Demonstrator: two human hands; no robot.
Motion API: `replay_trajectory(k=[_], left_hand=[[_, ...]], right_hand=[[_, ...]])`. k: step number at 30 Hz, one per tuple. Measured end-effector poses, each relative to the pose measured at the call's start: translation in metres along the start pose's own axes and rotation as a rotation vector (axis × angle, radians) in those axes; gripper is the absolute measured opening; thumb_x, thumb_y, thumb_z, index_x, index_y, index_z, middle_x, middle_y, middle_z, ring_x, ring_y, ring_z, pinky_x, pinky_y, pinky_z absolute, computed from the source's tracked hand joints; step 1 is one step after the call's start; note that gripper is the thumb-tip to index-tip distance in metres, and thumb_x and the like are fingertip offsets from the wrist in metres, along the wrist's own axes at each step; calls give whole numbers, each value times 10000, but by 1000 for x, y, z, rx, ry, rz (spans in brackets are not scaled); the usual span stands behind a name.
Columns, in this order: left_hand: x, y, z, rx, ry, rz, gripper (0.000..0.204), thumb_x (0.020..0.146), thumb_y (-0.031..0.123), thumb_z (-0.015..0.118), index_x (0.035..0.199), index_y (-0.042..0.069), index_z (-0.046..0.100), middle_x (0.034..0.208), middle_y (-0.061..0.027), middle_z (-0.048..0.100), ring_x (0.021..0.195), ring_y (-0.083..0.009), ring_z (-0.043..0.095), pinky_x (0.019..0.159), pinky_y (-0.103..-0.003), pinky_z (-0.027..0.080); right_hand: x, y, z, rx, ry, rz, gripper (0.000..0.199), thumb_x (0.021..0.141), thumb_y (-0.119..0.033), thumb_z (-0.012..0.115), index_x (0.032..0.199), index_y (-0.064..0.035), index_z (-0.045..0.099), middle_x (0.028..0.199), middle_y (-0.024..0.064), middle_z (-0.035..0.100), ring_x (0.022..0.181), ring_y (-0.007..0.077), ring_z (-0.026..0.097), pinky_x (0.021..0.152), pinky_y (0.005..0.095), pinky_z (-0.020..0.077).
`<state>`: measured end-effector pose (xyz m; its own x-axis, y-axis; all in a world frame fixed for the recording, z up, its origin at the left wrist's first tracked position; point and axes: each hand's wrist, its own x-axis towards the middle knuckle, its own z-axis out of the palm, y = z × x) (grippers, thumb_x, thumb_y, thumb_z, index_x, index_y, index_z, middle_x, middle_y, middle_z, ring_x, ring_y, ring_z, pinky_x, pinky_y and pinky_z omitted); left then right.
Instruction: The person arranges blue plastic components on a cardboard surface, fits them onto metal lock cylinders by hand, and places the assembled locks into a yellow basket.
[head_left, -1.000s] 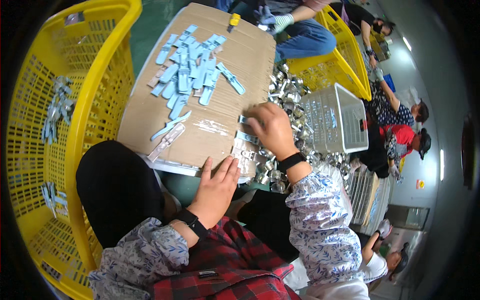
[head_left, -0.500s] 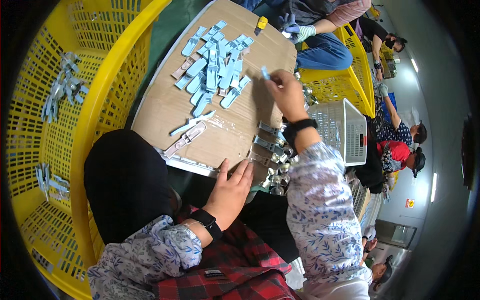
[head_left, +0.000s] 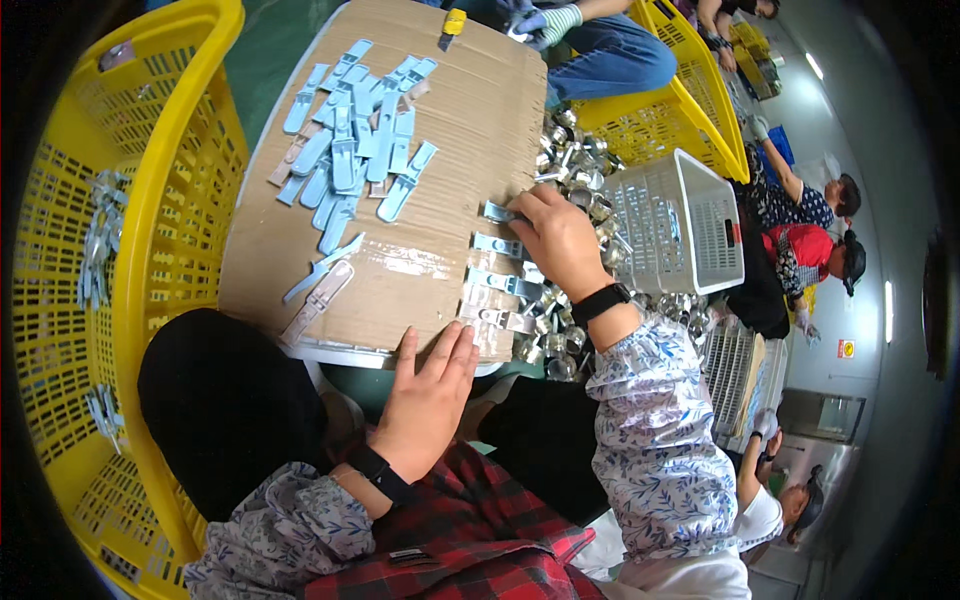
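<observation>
My right hand (head_left: pixel 565 240) is closed at the right edge of a cardboard sheet (head_left: pixel 390 290), fingertips pinching a light blue plastic clip-like piece (head_left: pixel 497 212). Below it, a row lies along the same edge: a blue piece (head_left: pixel 497 245), another blue piece with a dark metal end (head_left: pixel 505 284) and a beige piece (head_left: pixel 497 318). My left hand (head_left: pixel 430 395) lies open and flat at the cardboard's near edge, fingers stretched toward the beige piece. A loose pile of blue pieces (head_left: pixel 343 150) covers the far left. Nearer me, a single blue piece (head_left: pixel 322 268) lies beside a beige one (head_left: pixel 318 302).
Shiny metal parts (head_left: pixel 575 160) are heaped right of the cardboard, by a white crate (head_left: pixel 665 220) and a yellow basket (head_left: pixel 640 125). A large yellow basket (head_left: pixel 165 250) stands at left. A yellow-handled tool (head_left: pixel 453 25) lies at the far edge; a co-worker's gloved hand (head_left: pixel 550 25) is beyond.
My right hand has come down toward me with the blue piece, from above the cardboard to its right edge. The view has shifted; my left hand still rests by the near edge.
</observation>
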<state>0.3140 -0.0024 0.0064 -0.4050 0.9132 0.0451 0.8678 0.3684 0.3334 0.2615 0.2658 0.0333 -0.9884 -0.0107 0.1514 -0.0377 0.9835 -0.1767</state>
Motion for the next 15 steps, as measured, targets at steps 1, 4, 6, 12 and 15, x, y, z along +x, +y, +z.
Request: replay_trajectory(k=[1, 4, 6, 12, 15], left_hand=[[0, 0, 0, 3, -9, -4, 470, 905, 167, 470, 1351, 39, 544, 1494, -114, 437, 1436, -251, 331, 1157, -603, 186], [-1, -1, 0, -28, -6, -4, 471, 906, 158, 465, 1355, 35, 540, 1496, -113, 434, 1436, -250, 333, 1155, -604, 186], [0, -1, -3, -24, -13, 4, 473, 907, 158, 463, 1358, 35, 537, 1499, -112, 431, 1437, -249, 332, 1156, -603, 186], [-1, -2, -5, -29, -25, 14, 483, 911, 160, 457, 1373, 33, 522, 1507, -113, 418, 1441, -251, 326, 1158, -603, 181], [-1, -3, -4, -35, -28, 12, 486, 911, 163, 458, 1375, 33, 518, 1508, -116, 416, 1443, -253, 322, 1159, -604, 177]], right_hand=[[0, -1, 0, 2, 4, 7, 173, 786, -111, 709, 948, -89, 652, 895, 104, 608, 784, 340, 645, 669, 428, 533], [3, -3, 0, 6, 20, 1, 165, 774, -117, 714, 919, -81, 645, 862, 98, 603, 761, 330, 645, 656, 424, 533], [4, -2, 2, -16, 27, -1, 163, 767, -116, 717, 908, -82, 642, 852, 97, 602, 755, 327, 645, 654, 422, 533], [5, -4, 2, -56, 59, -22, 158, 747, -116, 724, 871, -85, 631, 815, 86, 592, 733, 313, 645, 641, 413, 529], [6, -4, 5, -76, 67, -37, 158, 737, -117, 726, 857, -86, 629, 799, 79, 585, 726, 304, 643, 635, 409, 524]])
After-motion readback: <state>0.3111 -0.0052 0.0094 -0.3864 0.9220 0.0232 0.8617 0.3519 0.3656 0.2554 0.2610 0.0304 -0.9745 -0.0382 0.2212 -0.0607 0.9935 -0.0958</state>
